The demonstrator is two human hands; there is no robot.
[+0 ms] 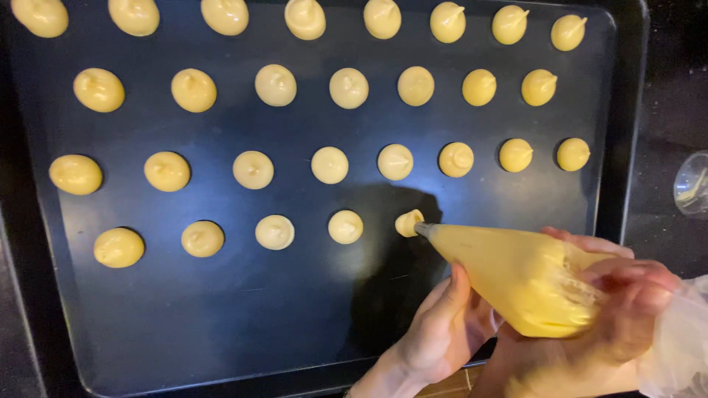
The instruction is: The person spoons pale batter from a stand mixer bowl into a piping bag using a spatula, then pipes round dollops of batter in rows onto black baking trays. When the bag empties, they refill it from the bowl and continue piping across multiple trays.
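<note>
Head view: dark baking tray (627,110) on a black counter (675,96), four rows of yellow dough mounds (330,164). Near its bottom edge, right hand (619,302) squeezes a piping bag (516,276); left hand (446,328) cups it underneath.

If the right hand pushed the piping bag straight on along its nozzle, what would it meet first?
The right hand aims the piping bag up-left; its nozzle already touches the small batter mound on the dark baking tray.
</note>
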